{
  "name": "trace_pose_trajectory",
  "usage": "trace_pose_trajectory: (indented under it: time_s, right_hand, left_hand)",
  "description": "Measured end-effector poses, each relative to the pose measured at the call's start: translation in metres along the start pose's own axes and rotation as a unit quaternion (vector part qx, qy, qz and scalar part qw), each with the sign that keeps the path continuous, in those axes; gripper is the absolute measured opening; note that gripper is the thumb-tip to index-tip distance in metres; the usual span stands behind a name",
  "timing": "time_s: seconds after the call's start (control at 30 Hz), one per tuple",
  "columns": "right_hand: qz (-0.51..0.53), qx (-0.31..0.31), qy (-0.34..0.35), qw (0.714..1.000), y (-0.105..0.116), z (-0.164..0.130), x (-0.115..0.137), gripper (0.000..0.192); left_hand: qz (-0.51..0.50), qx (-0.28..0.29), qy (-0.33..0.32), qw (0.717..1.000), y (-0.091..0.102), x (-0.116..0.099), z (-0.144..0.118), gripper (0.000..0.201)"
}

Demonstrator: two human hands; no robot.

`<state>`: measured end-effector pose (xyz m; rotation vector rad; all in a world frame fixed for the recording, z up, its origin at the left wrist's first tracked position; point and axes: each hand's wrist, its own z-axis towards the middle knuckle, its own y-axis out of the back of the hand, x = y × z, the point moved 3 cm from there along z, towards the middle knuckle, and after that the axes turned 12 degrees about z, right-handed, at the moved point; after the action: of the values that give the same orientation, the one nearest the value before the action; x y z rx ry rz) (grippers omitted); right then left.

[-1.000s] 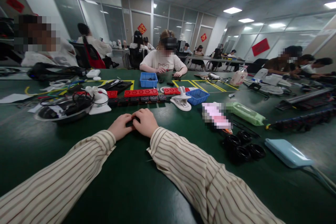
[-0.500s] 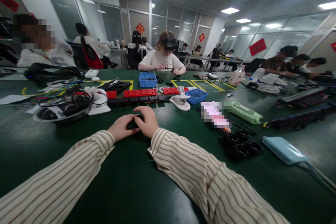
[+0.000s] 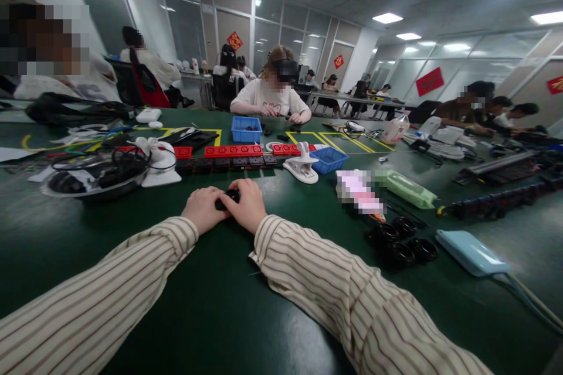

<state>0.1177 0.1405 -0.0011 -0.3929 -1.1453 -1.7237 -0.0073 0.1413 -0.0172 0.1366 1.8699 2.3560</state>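
A small round black part sits between my two hands, low over the green table, partly hidden by the fingers. My left hand is closed around its left side, its fingers curled over it. From the right, my right hand grips the same part between thumb and fingers. I cannot make out its exact kind. Just beyond the hands runs a row of red and black socket-like blocks. Several black ring-shaped parts lie to the right of my right forearm.
A metal bowl with black items and a white clip stand stand at left. Ahead are a white clip and two blue bins. A green packet and light-blue box lie right. A co-worker sits opposite.
My left hand's fingers have closed in against the black part, narrowing the gap beside the thumb. More of the part shows between the hands. The view has shifted slightly.
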Motion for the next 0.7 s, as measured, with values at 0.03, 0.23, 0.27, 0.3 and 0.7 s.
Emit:
trace_pose_trajectory:
  time_s: [0.03, 0.23, 0.27, 0.3, 0.7]
  right_hand:
    - [0.007, 0.005, 0.008, 1.000, 0.001, 0.000, 0.000, 0.017]
    - [0.066, 0.078, 0.065, 0.993, 0.004, 0.003, 0.002, 0.014]
    - [0.067, 0.088, 0.070, 0.991, 0.003, 0.003, 0.002, 0.015]
    - [0.063, 0.098, 0.072, 0.991, 0.002, 0.003, 0.002, 0.015]
    - [-0.005, -0.004, 0.009, 1.000, 0.007, -0.003, 0.003, 0.028]
  left_hand:
    - [-0.017, -0.002, -0.015, 1.000, -0.002, 0.003, 0.002, 0.039]
    - [-0.139, 0.011, -0.176, 0.974, -0.012, 0.018, 0.012, 0.046]
    - [-0.145, 0.013, -0.185, 0.972, -0.013, 0.019, 0.012, 0.047]
    - [-0.147, 0.012, -0.188, 0.971, -0.014, 0.020, 0.013, 0.047]
    - [-0.093, -0.030, -0.100, 0.990, -0.003, 0.009, 0.001, 0.060]
